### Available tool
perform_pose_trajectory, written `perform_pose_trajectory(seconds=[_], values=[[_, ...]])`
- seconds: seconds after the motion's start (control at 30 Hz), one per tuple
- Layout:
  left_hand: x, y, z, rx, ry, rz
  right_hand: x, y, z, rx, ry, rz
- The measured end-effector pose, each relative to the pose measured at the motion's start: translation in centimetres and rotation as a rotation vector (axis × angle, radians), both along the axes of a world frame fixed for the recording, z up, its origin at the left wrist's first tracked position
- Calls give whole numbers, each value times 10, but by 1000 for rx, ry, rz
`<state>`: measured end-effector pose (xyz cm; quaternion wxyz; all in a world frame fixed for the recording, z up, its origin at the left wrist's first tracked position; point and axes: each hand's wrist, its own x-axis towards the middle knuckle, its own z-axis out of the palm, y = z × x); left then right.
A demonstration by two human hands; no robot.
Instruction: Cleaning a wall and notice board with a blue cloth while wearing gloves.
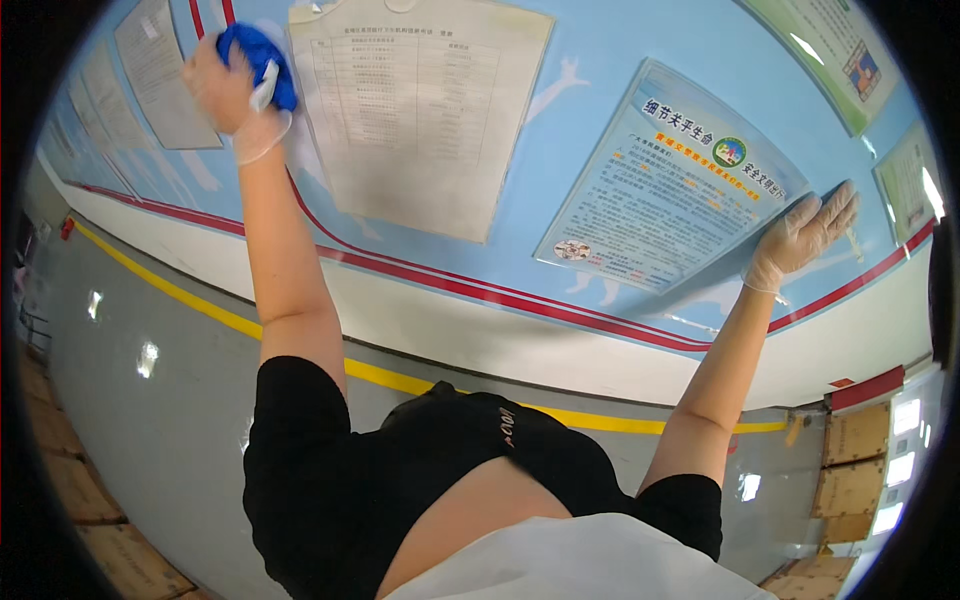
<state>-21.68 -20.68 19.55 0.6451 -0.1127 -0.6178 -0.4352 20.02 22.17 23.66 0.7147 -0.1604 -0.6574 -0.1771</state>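
Both my hands wear clear disposable gloves. My left hand, raised at the upper left, presses a crumpled blue cloth against the light-blue wall board, close to the left edge of a large printed paper sheet. Something small and white sticks out between the hand and the cloth. On the right, my right hand rests with extended fingers by the lower right edge of a blue printed notice in a clear cover. No held object shows in that hand.
More sheets hang at the left, and green-edged posters at the upper right. Red stripes border the board's bottom. Below runs a grey floor with a yellow line. Cardboard boxes stand at the right, others lower left.
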Motion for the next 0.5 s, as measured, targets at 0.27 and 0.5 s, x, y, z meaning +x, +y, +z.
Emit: perform_pose_trajectory(seconds=[0.27, 0.5], values=[[67, 29, 34, 92, 351, 111, -4, 0, 0, 15, -8, -11], [160, 130, 51, -604, 381, -94, -3, 0, -5, -2, -22, -20]])
